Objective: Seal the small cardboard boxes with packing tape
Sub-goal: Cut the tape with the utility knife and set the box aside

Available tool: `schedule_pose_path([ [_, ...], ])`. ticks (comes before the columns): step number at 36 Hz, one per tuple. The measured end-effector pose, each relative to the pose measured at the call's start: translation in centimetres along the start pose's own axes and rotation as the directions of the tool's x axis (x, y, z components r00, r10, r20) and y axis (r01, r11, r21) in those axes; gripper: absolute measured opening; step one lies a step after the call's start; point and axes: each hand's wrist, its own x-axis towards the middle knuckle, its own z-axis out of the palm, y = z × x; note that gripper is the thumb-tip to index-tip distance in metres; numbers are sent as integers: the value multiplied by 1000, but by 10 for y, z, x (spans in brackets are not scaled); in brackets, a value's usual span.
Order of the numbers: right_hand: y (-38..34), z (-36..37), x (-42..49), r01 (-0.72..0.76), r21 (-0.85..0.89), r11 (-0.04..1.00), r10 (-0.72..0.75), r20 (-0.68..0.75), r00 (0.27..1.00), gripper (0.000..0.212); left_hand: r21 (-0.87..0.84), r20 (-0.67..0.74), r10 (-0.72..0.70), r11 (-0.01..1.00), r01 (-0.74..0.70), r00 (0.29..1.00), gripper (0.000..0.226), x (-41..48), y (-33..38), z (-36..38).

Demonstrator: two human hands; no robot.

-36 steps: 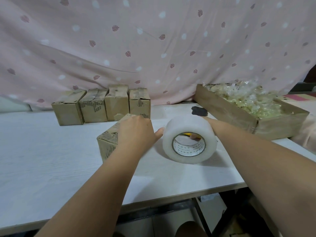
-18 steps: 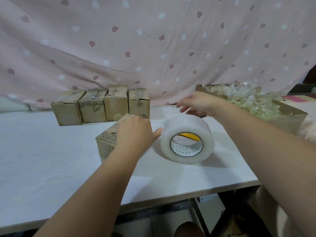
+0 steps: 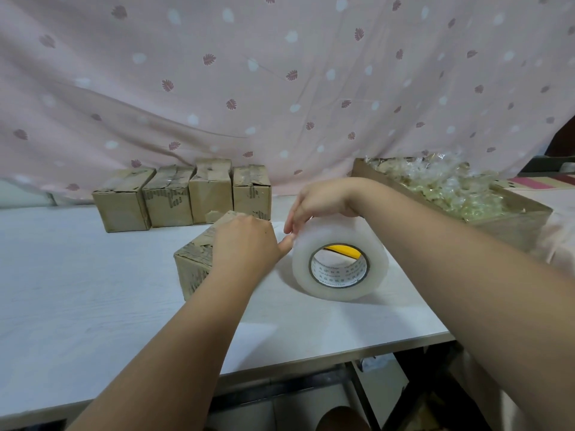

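The fingers (image 3: 292, 224) of the right hand (image 3: 322, 202) are lying nearly straight over the top of the tape roll (image 3: 340, 269), touching it without closing round it. The left hand (image 3: 245, 248) is resting on the nearest small box (image 3: 194, 269), thumb reaching to the roll, and its other fingers are hiding behind the hand, so I cannot tell how they are bent. The roll is standing on edge on the white bench (image 3: 77, 290) just right of that box, with a row of boxes (image 3: 183, 197) sitting behind and an open carton (image 3: 513, 227) at the right.
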Motion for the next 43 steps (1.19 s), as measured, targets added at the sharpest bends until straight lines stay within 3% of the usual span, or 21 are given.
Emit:
schedule_pose_path([
  [14, -2, 4, 0, 42, -24, 999, -42, -16, 999, 13, -54, 44, -21, 998, 24, 999, 54, 0, -1, -6],
  [19, -6, 10, 1, 60, -67, 996, -65, -81, 995, 10, -10, 77, -33, 999, 34, 996, 23, -2, -2, -11],
  [24, 0, 10, -3, 83, -15, 996, -84, -96, 992, 16, -60, 184, -7, 998, 19, 983, 37, -3, -6, -25],
  [29, 4, 15, -8, 104, 33, 994, -97, -166, 981, 17, -326, 243, 32, 944, 50, 969, 38, 1, -24, -28],
  [36, -4, 20, -7, 79, -51, 996, -87, -186, 979, 18, -293, 106, -102, 947, 129, 989, 23, 27, -45, -5],
  [40, -6, 22, -4, 76, -71, 995, -88, -176, 980, 15, -332, 151, -37, 939, 86, 988, 33, 28, -38, 0],
  [43, -4, 21, -3, 71, -71, 995, -83, -180, 980, 15, -370, 280, 9, 924, 99, 960, 43, 29, -39, 4],
])
